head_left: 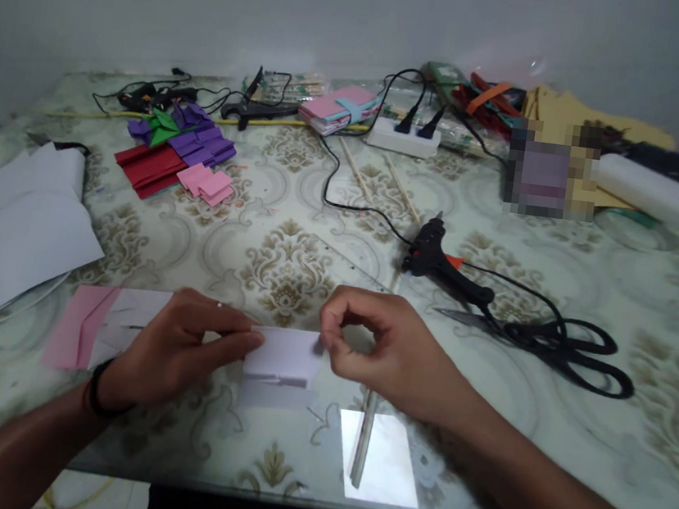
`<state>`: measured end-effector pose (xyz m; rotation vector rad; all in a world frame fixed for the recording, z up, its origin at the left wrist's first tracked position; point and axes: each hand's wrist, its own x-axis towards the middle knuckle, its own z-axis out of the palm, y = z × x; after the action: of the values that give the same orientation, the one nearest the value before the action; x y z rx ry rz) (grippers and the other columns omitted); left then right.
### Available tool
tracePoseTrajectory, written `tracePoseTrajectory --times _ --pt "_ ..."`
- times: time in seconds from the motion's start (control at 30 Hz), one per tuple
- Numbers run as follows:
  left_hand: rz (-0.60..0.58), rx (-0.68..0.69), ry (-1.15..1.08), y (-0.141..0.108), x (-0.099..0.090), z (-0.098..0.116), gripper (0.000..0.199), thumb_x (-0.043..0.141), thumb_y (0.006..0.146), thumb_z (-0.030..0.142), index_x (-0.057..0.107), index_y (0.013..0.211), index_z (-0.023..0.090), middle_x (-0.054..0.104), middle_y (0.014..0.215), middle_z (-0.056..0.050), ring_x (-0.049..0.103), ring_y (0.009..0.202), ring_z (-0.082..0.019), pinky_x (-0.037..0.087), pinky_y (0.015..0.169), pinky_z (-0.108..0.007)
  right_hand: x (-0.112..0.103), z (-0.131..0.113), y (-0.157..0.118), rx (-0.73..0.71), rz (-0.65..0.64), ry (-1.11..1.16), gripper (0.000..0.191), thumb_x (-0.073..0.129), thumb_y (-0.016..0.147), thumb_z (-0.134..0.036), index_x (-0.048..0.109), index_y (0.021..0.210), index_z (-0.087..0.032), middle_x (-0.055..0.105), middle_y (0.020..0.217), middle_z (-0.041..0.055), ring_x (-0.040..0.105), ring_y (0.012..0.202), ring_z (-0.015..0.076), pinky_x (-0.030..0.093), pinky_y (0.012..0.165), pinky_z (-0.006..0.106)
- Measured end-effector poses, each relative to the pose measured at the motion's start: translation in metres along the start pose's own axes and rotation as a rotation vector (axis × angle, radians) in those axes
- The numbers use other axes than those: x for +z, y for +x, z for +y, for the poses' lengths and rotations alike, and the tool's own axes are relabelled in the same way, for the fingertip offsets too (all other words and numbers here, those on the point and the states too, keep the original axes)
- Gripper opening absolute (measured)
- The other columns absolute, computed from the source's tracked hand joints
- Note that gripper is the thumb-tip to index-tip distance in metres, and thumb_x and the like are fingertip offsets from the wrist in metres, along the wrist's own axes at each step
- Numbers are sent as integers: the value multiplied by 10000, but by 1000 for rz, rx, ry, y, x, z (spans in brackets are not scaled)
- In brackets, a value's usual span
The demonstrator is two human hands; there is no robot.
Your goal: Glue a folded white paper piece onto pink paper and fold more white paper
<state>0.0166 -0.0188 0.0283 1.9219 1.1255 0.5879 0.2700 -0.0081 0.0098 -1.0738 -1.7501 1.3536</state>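
Observation:
Between my two hands, near the front of the table, is a small folded piece of white paper (285, 353). My left hand (183, 343) pinches its upper left corner between thumb and forefinger. At the upper right corner, my right hand (374, 345) pinches it with thumb and curled fingers. A crease or flap edge runs across the paper's lower part. Beside my left wrist lies a pink folded paper (80, 322) with a white sheet (127, 319) partly under my hand. A thin stick (363, 447) extends from beneath my right hand over a bright white patch.
A black glue gun (446, 263) and black scissors (551, 342) lie right of centre, with a cord trailing over the table. Coloured folded papers (185, 145) sit back left, and white sheets (9, 222) at left. A power strip (403, 137) stands at the back.

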Motion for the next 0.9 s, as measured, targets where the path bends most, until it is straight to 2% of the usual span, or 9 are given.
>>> tracePoseTrajectory --times 0.1,0.17,0.27,0.33,0.47,0.57,0.73,0.9 --pt "2 -63 -35 3 -2 -3 438 623 970 363 636 577 170 448 486 40 363 470 -86 297 487 -247 -3 4 3 39 24 59 87 614 704 -121 602 706 -207 616 683 -30 562 671 135 459 666 270" --pt "-31 -92 -54 4 0 -4 417 616 972 370 657 608 170 525 517 32 429 492 -91 327 506 -234 -3 5 4 59 40 100 59 623 724 -153 603 715 -208 608 683 -30 558 671 135 459 667 273" --pt "-231 -122 -49 4 6 -3 272 625 962 336 753 782 178 665 636 16 549 575 -104 389 567 -213 1 6 3 92 41 155 52 625 734 -165 600 727 -210 605 692 -31 551 669 133 454 659 273" --pt "-332 -113 4 4 12 -2 263 623 958 318 727 767 170 627 627 32 525 581 -94 377 578 -206 7 5 2 117 10 173 78 614 712 -135 595 724 -210 601 690 -37 548 668 130 448 654 267" --pt "-302 -79 73 1 23 0 389 563 993 359 569 657 163 430 584 58 383 560 -86 304 547 -223 20 1 -3 120 -85 172 119 604 695 -87 593 709 -205 614 703 -39 558 681 124 451 662 257" --pt "-284 -40 37 -1 27 0 424 504 1028 339 507 638 174 361 580 62 336 539 -88 279 537 -241 27 1 -6 114 -109 175 116 617 713 -89 602 722 -204 628 717 -36 566 691 126 455 664 256" --pt "-177 25 25 -3 28 1 448 506 1039 314 425 620 180 310 553 64 318 504 -82 267 517 -246 27 1 -6 101 -60 190 100 627 756 -98 629 751 -198 640 724 -32 576 700 126 462 682 258" --pt "-78 163 29 -3 30 -1 404 533 1029 260 463 639 179 339 537 69 322 480 -71 268 494 -236 24 0 -6 94 -57 175 119 627 726 -81 604 708 -196 614 690 -46 550 674 111 440 660 241"
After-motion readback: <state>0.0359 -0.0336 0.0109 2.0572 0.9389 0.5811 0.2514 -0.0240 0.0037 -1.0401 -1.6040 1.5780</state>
